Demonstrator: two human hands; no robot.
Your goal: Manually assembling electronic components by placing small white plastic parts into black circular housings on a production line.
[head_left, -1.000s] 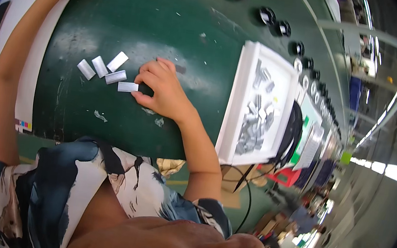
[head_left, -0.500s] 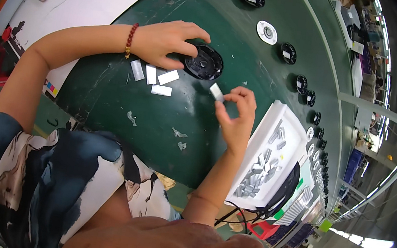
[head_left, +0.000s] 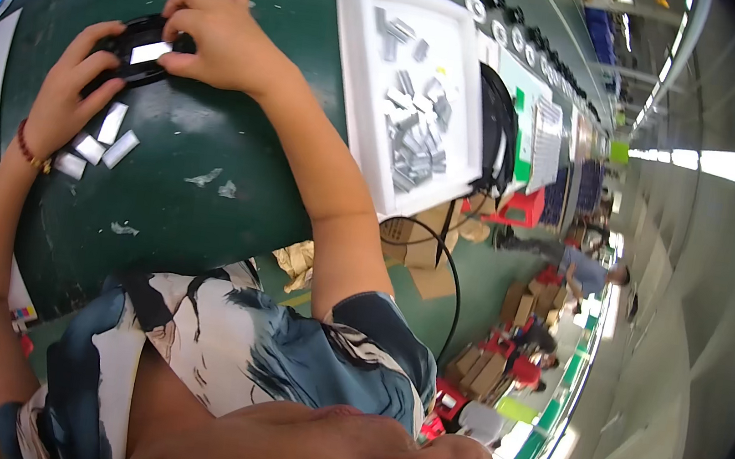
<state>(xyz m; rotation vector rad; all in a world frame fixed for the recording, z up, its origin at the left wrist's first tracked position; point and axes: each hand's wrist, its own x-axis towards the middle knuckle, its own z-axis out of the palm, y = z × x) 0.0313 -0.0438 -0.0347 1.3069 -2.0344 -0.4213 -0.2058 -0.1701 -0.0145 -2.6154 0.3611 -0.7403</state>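
A shallow black round plastic part lies on the green table at the upper left. My left hand grips its left rim with curled fingers. A small silver rectangular piece rests across the middle of the round part. My right hand is closed at the right end of that piece, thumb against it and the fingers bent over the part's far rim. Just below my left hand's fingers lie several loose silver rectangular pieces.
To the right stands a white tray holding many silver pieces. Beside it are a coiled black cable and papers. Black and white round parts line the far side. Plastic scraps lie on the green table. A person is in the background.
The silver piece in my right hand has come onto the round part. My right hand has moved over to it, and my left hand now holds the near-left rim. The view has swung right.
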